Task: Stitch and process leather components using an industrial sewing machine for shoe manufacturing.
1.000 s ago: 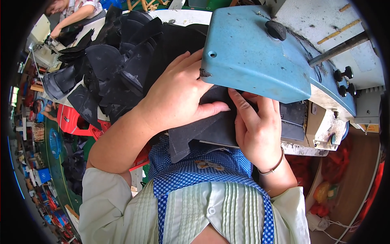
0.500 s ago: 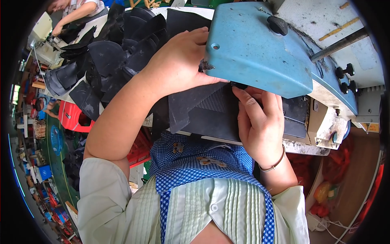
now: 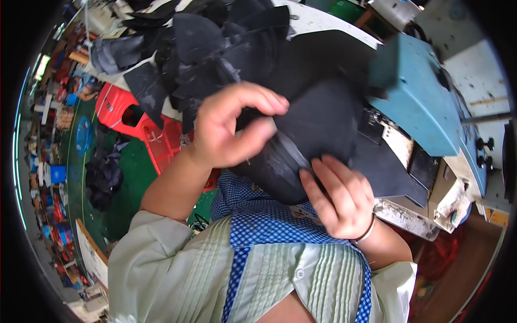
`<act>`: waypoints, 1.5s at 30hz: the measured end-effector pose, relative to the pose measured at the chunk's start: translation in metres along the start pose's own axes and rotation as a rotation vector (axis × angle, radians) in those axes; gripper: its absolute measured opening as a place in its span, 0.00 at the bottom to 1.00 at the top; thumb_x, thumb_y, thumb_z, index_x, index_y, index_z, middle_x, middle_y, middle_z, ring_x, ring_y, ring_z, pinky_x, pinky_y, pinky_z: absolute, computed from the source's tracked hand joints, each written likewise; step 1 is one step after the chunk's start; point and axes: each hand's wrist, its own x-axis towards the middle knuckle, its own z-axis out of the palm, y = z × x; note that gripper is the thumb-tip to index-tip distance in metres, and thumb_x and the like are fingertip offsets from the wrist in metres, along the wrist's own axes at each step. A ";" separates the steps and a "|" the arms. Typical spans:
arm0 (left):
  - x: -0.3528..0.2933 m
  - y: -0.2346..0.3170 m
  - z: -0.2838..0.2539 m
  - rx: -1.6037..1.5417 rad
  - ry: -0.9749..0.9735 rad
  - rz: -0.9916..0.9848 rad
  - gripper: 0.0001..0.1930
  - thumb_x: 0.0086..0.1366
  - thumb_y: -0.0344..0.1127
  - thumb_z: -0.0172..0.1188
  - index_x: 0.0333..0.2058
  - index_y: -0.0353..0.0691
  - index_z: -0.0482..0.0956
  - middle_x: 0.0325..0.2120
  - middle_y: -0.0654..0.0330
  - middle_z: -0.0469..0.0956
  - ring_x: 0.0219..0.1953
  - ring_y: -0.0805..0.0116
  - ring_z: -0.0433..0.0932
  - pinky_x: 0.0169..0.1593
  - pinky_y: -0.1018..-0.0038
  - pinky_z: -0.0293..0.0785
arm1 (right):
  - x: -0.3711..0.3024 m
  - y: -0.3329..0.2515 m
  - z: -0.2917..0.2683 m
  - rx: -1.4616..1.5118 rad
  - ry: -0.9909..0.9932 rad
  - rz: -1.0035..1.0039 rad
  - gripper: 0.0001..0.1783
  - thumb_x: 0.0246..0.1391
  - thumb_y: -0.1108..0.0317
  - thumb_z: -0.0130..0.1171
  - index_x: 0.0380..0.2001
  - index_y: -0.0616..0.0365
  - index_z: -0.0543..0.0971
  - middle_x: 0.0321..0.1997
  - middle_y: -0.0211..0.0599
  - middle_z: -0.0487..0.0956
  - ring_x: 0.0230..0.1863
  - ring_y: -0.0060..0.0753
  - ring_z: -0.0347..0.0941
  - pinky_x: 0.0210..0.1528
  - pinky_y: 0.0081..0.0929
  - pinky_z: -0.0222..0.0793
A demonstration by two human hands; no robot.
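A black, curved sheet piece with a scuffed pale seam stands tilted up in front of me. My right hand grips its lower right edge, with fingertips on the near face and the thumb hidden. Left of the piece, my left hand is raised, blurred, its thumb and fingers curved apart around nothing I can see. The blue-covered machine is to the right, with a small metal working part exposed under its cover.
Many loose black pieces are heaped on the white table at far left. A red plastic stool stands left of the table. Dark scraps lie on the green floor. A brown compartment is at lower right.
Both hands have come out from under the blue cover, bringing the black piece leftward and tilted up. My left hand has opened off it. The whole view has shifted, with the machine farther right.
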 end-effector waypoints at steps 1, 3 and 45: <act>-0.005 -0.014 -0.007 -0.152 0.339 -0.059 0.03 0.67 0.23 0.62 0.37 0.32 0.77 0.39 0.53 0.83 0.45 0.66 0.83 0.52 0.69 0.79 | -0.013 -0.001 0.017 0.010 0.136 -0.154 0.20 0.36 0.68 0.62 0.37 0.58 0.88 0.44 0.37 0.82 0.39 0.31 0.77 0.41 0.28 0.71; -0.010 -0.042 -0.043 0.017 0.582 -0.232 0.02 0.69 0.25 0.61 0.37 0.34 0.77 0.36 0.58 0.83 0.40 0.74 0.82 0.45 0.76 0.78 | -0.038 0.002 0.042 -0.009 0.183 -0.300 0.17 0.36 0.68 0.65 0.35 0.54 0.88 0.39 0.30 0.80 0.34 0.28 0.74 0.40 0.27 0.68; 0.054 0.036 0.069 0.845 -0.570 0.035 0.23 0.61 0.34 0.65 0.56 0.39 0.80 0.60 0.62 0.75 0.42 0.56 0.71 0.50 0.67 0.74 | 0.001 0.052 -0.026 0.010 -0.043 0.325 0.24 0.38 0.80 0.59 0.45 0.65 0.83 0.52 0.49 0.82 0.52 0.51 0.79 0.53 0.41 0.78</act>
